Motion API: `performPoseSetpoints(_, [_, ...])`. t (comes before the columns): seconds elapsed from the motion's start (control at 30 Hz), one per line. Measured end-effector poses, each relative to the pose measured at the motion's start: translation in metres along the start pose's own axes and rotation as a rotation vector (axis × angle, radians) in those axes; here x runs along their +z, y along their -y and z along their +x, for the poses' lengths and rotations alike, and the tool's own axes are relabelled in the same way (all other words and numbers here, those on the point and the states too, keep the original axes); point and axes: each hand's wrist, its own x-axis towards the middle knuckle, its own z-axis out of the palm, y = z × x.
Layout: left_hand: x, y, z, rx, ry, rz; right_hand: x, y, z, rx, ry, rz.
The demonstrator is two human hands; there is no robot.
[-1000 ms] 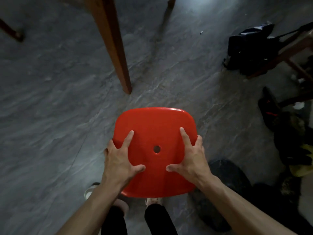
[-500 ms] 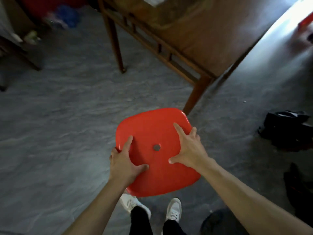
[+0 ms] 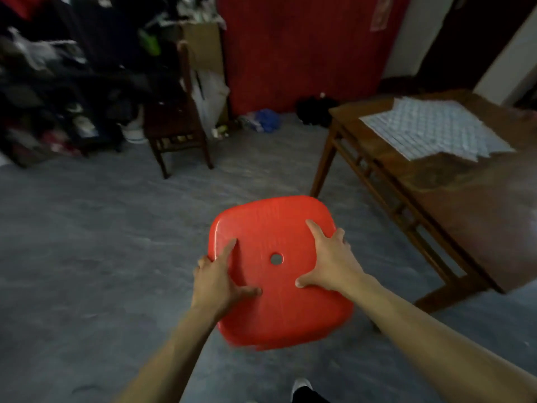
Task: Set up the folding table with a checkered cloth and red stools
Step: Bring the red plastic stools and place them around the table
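Gripping a red stool (image 3: pixel 279 274) by its seat, the left hand (image 3: pixel 216 282) and right hand (image 3: pixel 329 261) each wrap an edge, thumbs and forefingers spread on top. Stool sits in front of the body over grey floor (image 3: pixel 87 257). Right and farther: wooden table (image 3: pixel 465 205) with folded checkered cloth (image 3: pixel 436 129) on top. Far left: dark wooden chair (image 3: pixel 177 123).

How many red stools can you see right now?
1: the red stool held over the floor by the left hand and right hand. Others may be out of view.
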Motion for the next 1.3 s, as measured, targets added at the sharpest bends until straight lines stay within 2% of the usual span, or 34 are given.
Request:
performPoseSetpoints(0.13, [-0.043,0.017,0.038,-0.067,-0.130,0.023,-0.005,0.055,0.059,-0.111,0.001,-0.002])
performPoseSetpoints(0.4, [-0.135,0.028,0.144,-0.202,-0.268,0.085,-0.018,0.157,0.195,-0.325,0.042,0.061])
performPoseSetpoints(0.63, [-0.210,0.061,0.193,-0.379,-0.400,0.037,-0.026,0.272,0.277,-0.536,0.121,0.029])
performPoseSetpoints(0.93, [-0.305,0.173,0.241,-0.508,-0.521,-0.076,0.004,0.456,0.338,-0.737,0.211,-0.083])
performPoseSetpoints(1.3, [-0.451,0.318,0.297,-0.538,-0.596,-0.090,0.041,0.679,0.369,-0.831,0.205,-0.181])
